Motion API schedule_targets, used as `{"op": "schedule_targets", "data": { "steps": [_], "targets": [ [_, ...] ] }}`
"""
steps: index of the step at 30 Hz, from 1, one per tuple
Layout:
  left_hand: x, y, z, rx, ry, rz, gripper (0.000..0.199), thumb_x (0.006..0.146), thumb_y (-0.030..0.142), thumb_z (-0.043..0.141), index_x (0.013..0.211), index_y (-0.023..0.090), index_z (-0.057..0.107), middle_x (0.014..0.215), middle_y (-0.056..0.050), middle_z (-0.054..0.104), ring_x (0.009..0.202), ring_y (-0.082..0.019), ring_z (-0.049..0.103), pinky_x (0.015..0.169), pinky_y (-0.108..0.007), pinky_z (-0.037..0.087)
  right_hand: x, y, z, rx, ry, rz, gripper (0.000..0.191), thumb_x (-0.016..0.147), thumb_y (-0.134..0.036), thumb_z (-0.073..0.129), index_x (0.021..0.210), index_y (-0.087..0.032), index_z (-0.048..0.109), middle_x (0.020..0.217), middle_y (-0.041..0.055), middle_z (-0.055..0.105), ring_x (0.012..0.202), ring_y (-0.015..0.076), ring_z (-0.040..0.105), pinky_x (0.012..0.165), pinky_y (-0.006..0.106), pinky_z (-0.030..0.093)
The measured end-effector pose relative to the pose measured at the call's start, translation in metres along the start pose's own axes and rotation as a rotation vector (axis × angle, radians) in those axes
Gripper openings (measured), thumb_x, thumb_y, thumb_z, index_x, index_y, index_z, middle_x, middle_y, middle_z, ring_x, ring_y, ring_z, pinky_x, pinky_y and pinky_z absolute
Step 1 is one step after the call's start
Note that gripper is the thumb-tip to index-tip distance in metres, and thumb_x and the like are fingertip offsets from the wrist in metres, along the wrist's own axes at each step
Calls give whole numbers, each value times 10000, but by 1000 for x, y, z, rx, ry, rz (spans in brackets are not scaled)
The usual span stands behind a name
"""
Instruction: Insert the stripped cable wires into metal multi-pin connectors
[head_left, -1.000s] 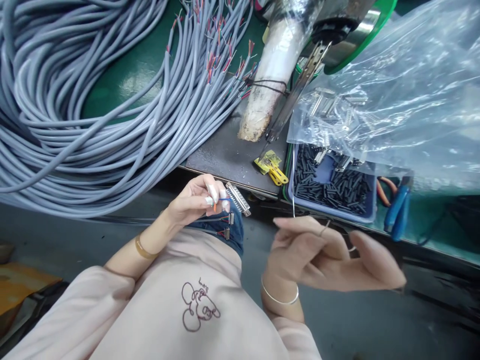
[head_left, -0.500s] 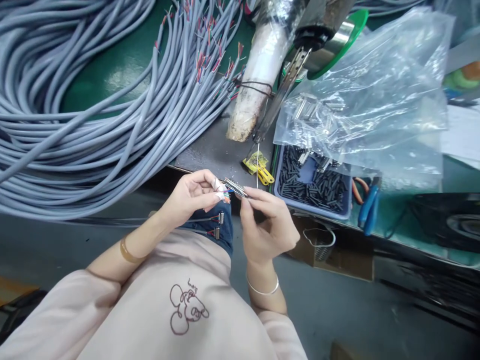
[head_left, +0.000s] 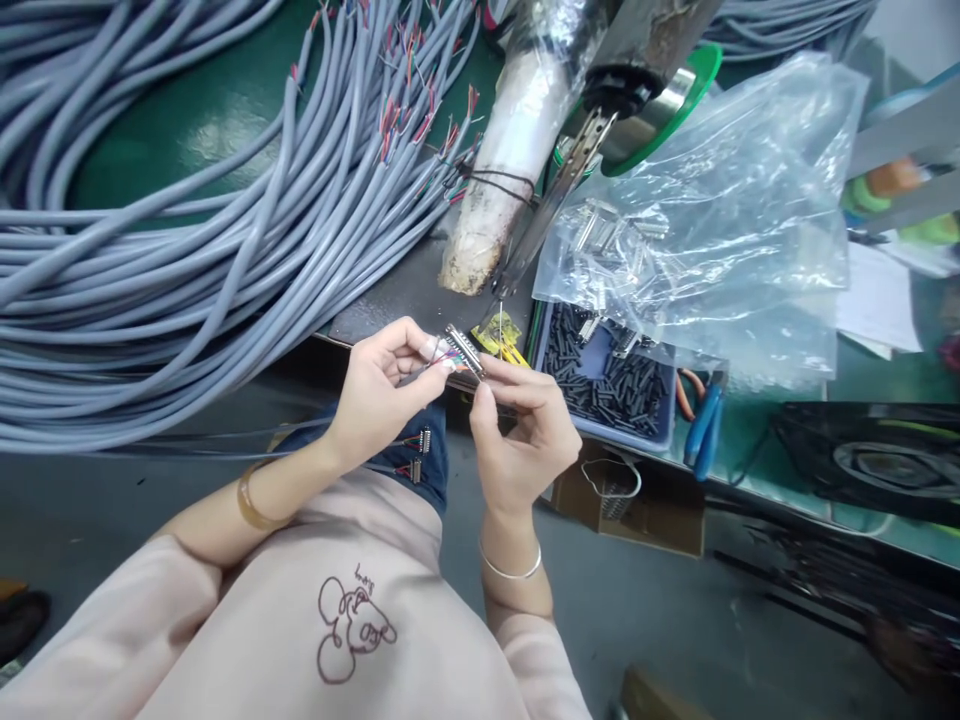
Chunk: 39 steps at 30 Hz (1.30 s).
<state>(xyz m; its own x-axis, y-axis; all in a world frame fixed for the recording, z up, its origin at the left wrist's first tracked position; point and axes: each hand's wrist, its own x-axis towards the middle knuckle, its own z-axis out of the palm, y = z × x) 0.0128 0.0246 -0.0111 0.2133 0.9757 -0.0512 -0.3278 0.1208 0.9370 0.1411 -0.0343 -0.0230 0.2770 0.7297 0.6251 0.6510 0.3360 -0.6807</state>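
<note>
My left hand (head_left: 386, 385) pinches the coloured wires (head_left: 452, 358) of a cable, with white wraps on the fingertips. Against those wires lies a metal connector (head_left: 466, 352), tilted down to the right. The thumb and index finger of my right hand (head_left: 525, 425) grip its lower right end. Just beyond the connector are a soldering iron (head_left: 547, 215) and a thin strand of solder wire (head_left: 501, 325), near a yellow piece (head_left: 512, 350). Two wired connectors (head_left: 420, 442) rest over my jeans below my left hand. Whether the wires touch the connector pins is too small to tell.
Grey cables (head_left: 187, 260) cover the left of the bench. To the right, a blue tray (head_left: 664, 430) holds black tubes under a plastic bag (head_left: 750, 220) of connectors. Blue-handled pliers (head_left: 705, 425) lie beside it. A cardboard box (head_left: 675, 520) is below the bench edge.
The connector has turned steeper, and its upper end is now higher beside my left fingertips. Both hands have shifted slightly left in the view, as has the whole scene.
</note>
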Motion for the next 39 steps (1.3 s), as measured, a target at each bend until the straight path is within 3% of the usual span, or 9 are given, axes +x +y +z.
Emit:
{"op": "schedule_targets", "data": {
  "steps": [12,28,39],
  "targets": [
    [13,3,4,28,-24,51,165,695,115,727,690,168,572,715,24,645,560,-48,572,459,-136,437,14,6,1,-31,10,-49,153,877,-87,701,873,-223,633,1003,12,788,918,146,763,804,300,637],
    [17,8,2,85,-34,-39,231,684,192,799,692,175,569,769,-5,697,568,-63,574,444,-154,434,21,7,1,-109,15,-145,171,858,-98,729,876,-240,636,993,3,802,874,168,778,781,320,636],
    [16,9,2,33,-35,-55,194,676,147,761,691,168,569,717,17,656,530,-46,546,426,-141,421,20,6,1,-44,12,-77,165,873,-80,708,877,-227,634,958,5,793,881,150,770,780,297,637]
  ]
}}
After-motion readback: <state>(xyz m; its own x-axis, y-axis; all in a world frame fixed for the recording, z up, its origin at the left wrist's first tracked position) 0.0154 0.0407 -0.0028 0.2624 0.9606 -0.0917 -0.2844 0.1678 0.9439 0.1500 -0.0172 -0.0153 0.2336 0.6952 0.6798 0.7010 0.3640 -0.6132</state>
